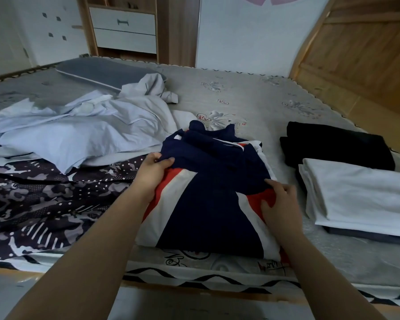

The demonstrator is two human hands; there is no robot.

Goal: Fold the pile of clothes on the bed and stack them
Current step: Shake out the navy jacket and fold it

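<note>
L hand (151,173) fingers pinch navy garment (208,195) edge; R hand (281,204) fingers spread flat on it.

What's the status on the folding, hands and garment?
Left hand pinching navy garment edge; right hand pressing it flat. Garment half folded. Folded stack clear, right.

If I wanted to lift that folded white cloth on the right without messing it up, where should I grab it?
Probably by the two side edges of the folded white cloth, both hands sliding under from the near side. It lies flat in several layers on a dark garment, and its loose layered edges show on the left, so pinching one corner would likely let it unfold.
</note>
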